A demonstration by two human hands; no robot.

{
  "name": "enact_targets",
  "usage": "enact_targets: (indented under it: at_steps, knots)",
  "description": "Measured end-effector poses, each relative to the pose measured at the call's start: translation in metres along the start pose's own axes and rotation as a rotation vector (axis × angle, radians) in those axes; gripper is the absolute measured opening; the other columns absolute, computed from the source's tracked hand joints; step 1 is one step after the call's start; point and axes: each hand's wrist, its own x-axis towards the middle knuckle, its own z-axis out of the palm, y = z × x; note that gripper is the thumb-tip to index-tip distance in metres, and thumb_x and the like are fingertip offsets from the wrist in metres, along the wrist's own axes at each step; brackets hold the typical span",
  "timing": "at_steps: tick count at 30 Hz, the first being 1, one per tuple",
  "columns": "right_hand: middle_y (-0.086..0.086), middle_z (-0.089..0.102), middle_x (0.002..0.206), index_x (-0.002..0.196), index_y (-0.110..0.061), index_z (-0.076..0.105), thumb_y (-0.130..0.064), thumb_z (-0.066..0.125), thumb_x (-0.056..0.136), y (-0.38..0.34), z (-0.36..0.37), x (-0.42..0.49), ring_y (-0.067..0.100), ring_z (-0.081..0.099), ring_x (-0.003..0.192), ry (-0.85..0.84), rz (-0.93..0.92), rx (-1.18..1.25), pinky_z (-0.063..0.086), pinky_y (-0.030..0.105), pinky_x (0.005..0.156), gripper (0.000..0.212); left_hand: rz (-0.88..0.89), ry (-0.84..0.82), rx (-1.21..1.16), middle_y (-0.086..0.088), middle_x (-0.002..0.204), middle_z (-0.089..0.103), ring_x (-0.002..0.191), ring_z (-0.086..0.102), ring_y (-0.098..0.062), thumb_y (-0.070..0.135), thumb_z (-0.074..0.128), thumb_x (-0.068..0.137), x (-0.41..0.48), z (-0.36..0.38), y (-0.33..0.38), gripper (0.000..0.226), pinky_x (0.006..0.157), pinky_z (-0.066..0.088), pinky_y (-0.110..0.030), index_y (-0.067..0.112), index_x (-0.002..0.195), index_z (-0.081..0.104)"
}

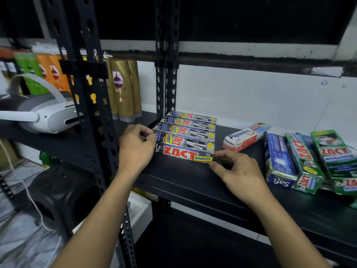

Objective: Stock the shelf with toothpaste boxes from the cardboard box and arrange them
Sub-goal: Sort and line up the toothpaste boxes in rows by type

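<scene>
Left grip (pixel 135 149) and right grip (pixel 238 171) pinch the ends of the front grey cardboard toothpaste box (pixel 187 154), likely light, stiff, crushable; ends hold best.

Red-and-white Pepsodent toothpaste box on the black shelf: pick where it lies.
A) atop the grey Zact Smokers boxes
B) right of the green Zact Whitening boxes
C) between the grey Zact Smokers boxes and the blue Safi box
C: the red-and-white Pepsodent toothpaste box lies right of the grey Zact Smokers boxes and left of the blue Safi box.
</scene>
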Motion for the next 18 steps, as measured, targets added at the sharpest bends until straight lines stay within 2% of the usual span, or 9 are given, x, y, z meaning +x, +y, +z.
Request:
enact_targets:
  at_steps: [6, 10, 13, 18]
  knots:
    - [-0.017, 0.072, 0.099, 0.102, -0.032, 0.072, -0.03, 0.073, 0.084, -0.0028, -0.0015, -0.0019, 0.0, 0.064, 0.101, 0.023, 0.015, 0.031, 0.049, 0.024, 0.093, 0.018, 0.003, 0.005, 0.017, 0.004, 0.102, 0.058, 0.083, 0.057, -0.008, 0.024, 0.061, 0.085, -0.0015, -0.0006, 0.0004, 0.007, 0.074, 0.042, -0.024, 0.024, 0.081, 0.066]
    - [-0.022, 0.072, 0.097, 0.104, -0.032, 0.071, -0.023, 0.073, 0.084, -0.0033, -0.0017, -0.0021, -0.01, 0.062, 0.098, 0.028, 0.009, 0.065, 0.039, -0.001, 0.078, 0.021, 0.016, 0.015, 0.019, 0.003, 0.1, 0.059, 0.082, 0.058, -0.011, 0.023, 0.06, 0.085, -0.0015, -0.0001, 0.0002, 0.008, 0.074, 0.043, -0.025, 0.022, 0.08, 0.066]
    - [-0.022, 0.072, 0.1, 0.108, -0.03, 0.071, -0.021, 0.073, 0.085, -0.0043, -0.0017, -0.0022, -0.012, 0.062, 0.099, 0.011, -0.005, 0.083, 0.04, 0.0, 0.081, 0.025, 0.016, 0.02, 0.026, 0.003, 0.099, 0.06, 0.083, 0.058, -0.012, 0.025, 0.06, 0.085, -0.0014, 0.0, -0.0007, 0.008, 0.075, 0.044, -0.027, 0.022, 0.08, 0.066]
    - [-0.023, 0.072, 0.101, 0.11, -0.031, 0.071, -0.02, 0.072, 0.086, -0.0039, -0.0021, -0.0024, -0.013, 0.061, 0.1, 0.002, -0.014, 0.089, 0.037, -0.004, 0.079, 0.027, 0.01, 0.024, 0.029, 0.003, 0.096, 0.06, 0.082, 0.058, -0.012, 0.027, 0.06, 0.085, -0.0017, 0.0004, -0.0002, 0.009, 0.074, 0.045, -0.027, 0.022, 0.08, 0.065]
